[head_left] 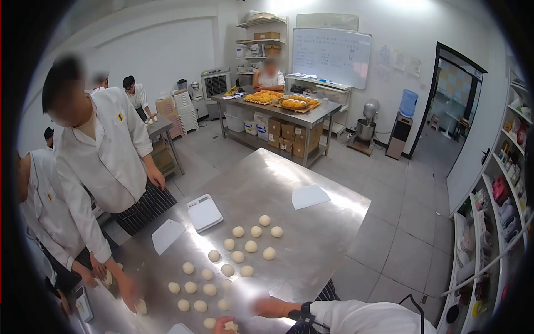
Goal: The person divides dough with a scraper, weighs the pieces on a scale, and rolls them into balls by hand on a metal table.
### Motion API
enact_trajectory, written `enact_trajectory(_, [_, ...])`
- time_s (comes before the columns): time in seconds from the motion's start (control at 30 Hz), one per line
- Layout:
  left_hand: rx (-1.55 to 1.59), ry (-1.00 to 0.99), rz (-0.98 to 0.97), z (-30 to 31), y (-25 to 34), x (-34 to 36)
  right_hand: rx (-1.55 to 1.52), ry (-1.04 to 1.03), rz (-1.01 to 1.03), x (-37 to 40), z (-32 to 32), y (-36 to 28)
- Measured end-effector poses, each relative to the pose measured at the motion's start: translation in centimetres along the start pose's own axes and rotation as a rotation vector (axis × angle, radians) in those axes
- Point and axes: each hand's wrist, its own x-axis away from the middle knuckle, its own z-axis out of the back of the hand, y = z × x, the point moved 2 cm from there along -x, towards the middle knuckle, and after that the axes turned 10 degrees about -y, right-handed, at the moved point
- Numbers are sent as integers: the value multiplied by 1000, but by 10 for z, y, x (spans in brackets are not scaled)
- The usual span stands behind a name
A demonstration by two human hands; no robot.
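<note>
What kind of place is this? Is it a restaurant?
It looks more like a baking classroom, though I can't be certain. Rows of dough balls sit on a shiny metal table, a big stand mixer stands on the floor side, and a whiteboard has writing on it.

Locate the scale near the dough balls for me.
In the head view, the scale lies left of centre on the steel table, right of a white scraper and up-left of the nearest dough ball.

There are at least twenty dough balls (237, 256), two scales (204, 216), one whiteboard (334, 55) and one blue water bottle (409, 103).
</note>
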Motion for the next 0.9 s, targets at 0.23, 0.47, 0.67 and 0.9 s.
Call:
enact_trajectory(0.23, [-274,-86,209,-62,1,-3,-191,429,-20,55,84,30])
enact_trajectory(0.47, [-861,-100,-216,-141,-71,-3,-54,274,82,125,76,105])
enact_trajectory(0.67, [-877,-211,49,-151,-33,-18,-116,127,212,121,56,104])
enact_trajectory(0.9, [-1017,-200,-11,-157,-24,-22,-66,156,105,116,54,97])
